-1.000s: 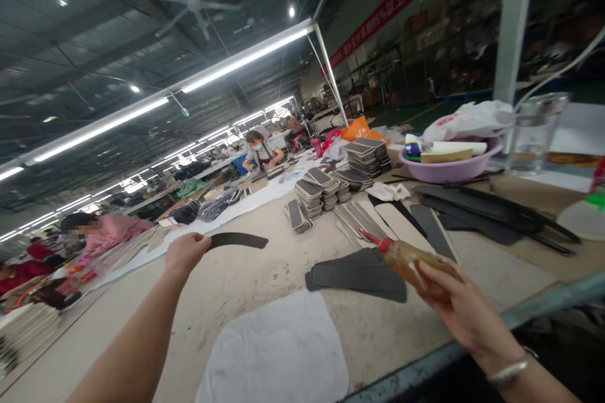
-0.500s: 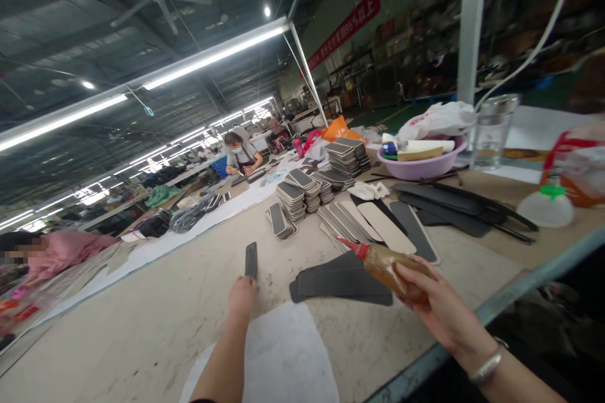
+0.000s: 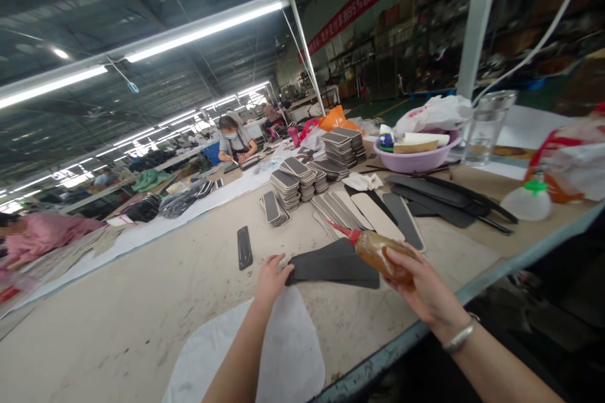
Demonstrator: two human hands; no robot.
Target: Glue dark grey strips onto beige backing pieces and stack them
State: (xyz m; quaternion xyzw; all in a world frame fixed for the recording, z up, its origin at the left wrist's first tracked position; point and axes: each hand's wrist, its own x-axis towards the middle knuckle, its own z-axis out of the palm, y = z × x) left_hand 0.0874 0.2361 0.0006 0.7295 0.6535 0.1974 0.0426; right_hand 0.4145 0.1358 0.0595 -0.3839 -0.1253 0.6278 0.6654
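My right hand [image 3: 416,280] is wrapped round a squeeze bottle of amber glue [image 3: 385,256], its red nozzle tilted up to the left. My left hand [image 3: 273,275], fingers apart, is at the left end of a pile of dark grey panels [image 3: 335,267]; whether the fingertips touch it I cannot tell. A small dark strip [image 3: 244,248] with a shiny wet-looking surface lies alone on the table, beyond my left hand. Under my left forearm spreads a white sheet [image 3: 293,340]. Cream-edged pieces [image 3: 340,211] lie fanned out behind the dark panels.
Stacks of grey pieces [image 3: 287,186] stand mid-table. To the right are a lilac basin [image 3: 411,162], long black strips [image 3: 439,192], a glass cup [image 3: 486,132] and a green-capped bottle [image 3: 527,201]. A co-worker [image 3: 236,141] sits at the far side. The table edge [image 3: 472,289] runs along my right.
My left hand has let go of the small dark strip and moved right to the dark panels. The glue bottle stays in my right hand. The view has shifted slightly.
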